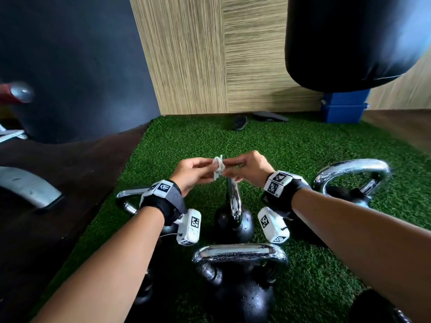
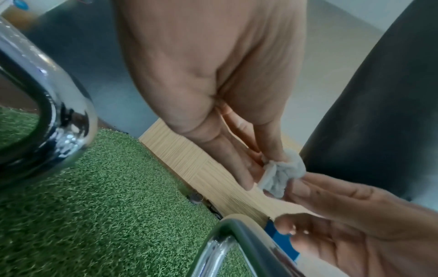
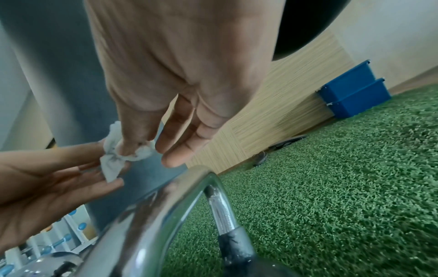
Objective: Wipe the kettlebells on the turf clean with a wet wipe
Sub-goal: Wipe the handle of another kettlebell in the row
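Observation:
Both hands meet in the air over the green turf [image 1: 291,148] and pinch one crumpled white wet wipe [image 1: 218,167] between them. My left hand [image 1: 205,170] holds its left side with thumb and fingertips, and my right hand [image 1: 235,170] pinches its right side. The wrist views show the wipe [image 2: 282,174] [image 3: 120,157] balled up, with dark smudges. Black kettlebells with chrome handles stand below: a near one [image 1: 240,276], a middle one [image 1: 234,217] under the hands, and a right one [image 1: 352,180]. My left forearm partly hides a left one [image 1: 130,199].
A black punching bag [image 1: 349,43] hangs at the upper right above stacked blue bins [image 1: 342,108]. Dark slippers [image 1: 240,122] lie by the wood-pattern wall [image 1: 210,54]. Dark flooring [image 1: 58,171] with a grey metal foot [image 1: 28,185] borders the turf on the left.

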{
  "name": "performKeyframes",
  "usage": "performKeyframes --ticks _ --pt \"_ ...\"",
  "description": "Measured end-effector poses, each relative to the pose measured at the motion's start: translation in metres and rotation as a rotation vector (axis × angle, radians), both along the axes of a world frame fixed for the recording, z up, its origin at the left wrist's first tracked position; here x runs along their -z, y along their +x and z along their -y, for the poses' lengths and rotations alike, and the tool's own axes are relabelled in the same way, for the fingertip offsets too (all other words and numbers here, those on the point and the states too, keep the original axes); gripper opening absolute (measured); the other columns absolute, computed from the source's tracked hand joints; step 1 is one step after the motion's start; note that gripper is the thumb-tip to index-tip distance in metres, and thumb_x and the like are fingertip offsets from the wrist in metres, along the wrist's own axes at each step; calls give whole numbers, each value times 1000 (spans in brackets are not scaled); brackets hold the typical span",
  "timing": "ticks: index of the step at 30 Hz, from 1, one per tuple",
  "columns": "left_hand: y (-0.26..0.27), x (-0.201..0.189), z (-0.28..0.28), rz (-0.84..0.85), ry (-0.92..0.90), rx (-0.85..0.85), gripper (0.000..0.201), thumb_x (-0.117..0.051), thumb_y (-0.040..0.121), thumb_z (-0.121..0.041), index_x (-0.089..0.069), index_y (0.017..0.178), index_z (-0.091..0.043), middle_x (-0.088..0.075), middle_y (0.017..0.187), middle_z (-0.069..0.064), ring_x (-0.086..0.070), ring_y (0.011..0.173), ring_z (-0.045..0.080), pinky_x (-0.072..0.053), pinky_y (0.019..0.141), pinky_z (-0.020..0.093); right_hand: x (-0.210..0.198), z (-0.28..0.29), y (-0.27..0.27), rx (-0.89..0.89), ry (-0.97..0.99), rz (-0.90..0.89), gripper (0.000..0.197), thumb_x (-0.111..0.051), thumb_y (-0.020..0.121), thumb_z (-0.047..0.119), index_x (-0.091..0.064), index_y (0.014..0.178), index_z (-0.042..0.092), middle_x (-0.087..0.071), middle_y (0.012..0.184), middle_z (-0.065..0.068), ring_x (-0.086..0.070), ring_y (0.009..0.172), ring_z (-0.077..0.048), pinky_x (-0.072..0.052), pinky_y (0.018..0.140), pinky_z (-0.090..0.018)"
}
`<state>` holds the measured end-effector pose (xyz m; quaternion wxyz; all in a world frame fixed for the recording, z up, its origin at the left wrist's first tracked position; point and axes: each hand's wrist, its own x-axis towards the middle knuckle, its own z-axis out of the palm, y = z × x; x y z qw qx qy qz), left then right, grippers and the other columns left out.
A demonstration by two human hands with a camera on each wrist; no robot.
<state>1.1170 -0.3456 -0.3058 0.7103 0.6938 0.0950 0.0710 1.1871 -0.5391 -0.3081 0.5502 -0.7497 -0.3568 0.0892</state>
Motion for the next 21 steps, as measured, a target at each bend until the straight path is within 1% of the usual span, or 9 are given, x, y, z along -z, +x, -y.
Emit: performKeyframes --ticks 2,6,9,12,14,15,17,19,21 --pt "4 1 -1 8 -9 -22 59 -86 63 -25 -69 115 -2 -79 101 13 -77 91 25 -62 71 26 -2 -3 -2 26 18 25 26 -78 83 12 -75 109 10 -77 88 7 -69 61 -5 -60 63 -22" --pt "7 4 4 5 51 -48 62 -87 60 -34 -71 112 -5 -77 104 16 -77 93 27 -62 80 34 -3 -7 -1 45 39 0 17 -78 83 13 -77 100 13 -77 84 -13 -67 70 -34 -59 73 -46" --pt "8 1 5 -60 128 45 50 -79 73 -37 -71 114 -10 -78 105 11 -76 97 27 -58 92 43 0 -9 1 82 57 -8 13 -70 87 0 -71 97 -8 -68 75 -13 -58 60 -30 -54 57 -38" --pt "10 5 6 -192 426 73 23 -73 91 -20 -72 114 -21 -77 113 3 -75 103 24 -59 88 39 8 0 7 185 84 -50 18 -65 91 -2 -66 96 -19 -61 69 -13 -51 52 -21 -44 45 -27" --pt "9 19 10 -388 835 130 54 -81 84 -14 -61 133 -23 -66 135 2 -64 122 24 -52 100 38 17 10 13 262 42 -127 23 -65 93 5 -65 96 -18 -59 71 -17 -51 51 -22 -44 48 -33" --pt "6 28 15 -471 1024 219 81 -88 75 -20 -49 146 -21 -56 147 2 -54 134 26 -45 109 39 22 15 16 310 -22 -165 24 -67 93 10 -66 97 -14 -59 71 -18 -54 50 -21 -45 51 -31" --pt "-3 50 29 -469 1155 490 121 -96 56 -44 -34 156 -20 -42 158 4 -42 143 28 -36 118 39 33 24 19 433 -230 -172 22 -73 87 21 -72 90 -2 -66 70 -12 -59 50 -11 -52 53 -26" --pt "-9 70 43 -357 1105 615 121 -89 48 -67 -38 150 -24 -45 154 5 -47 137 25 -37 117 39 41 28 20 492 -400 -136 19 -76 82 27 -76 84 7 -72 73 -8 -63 58 -14 -58 57 -26" --pt "-9 86 51 -243 1096 598 98 -83 59 -72 -46 138 -26 -51 141 4 -53 125 22 -42 113 42 47 25 18 481 -459 -118 21 -76 81 28 -76 86 8 -75 81 -9 -67 65 -18 -61 64 -29"
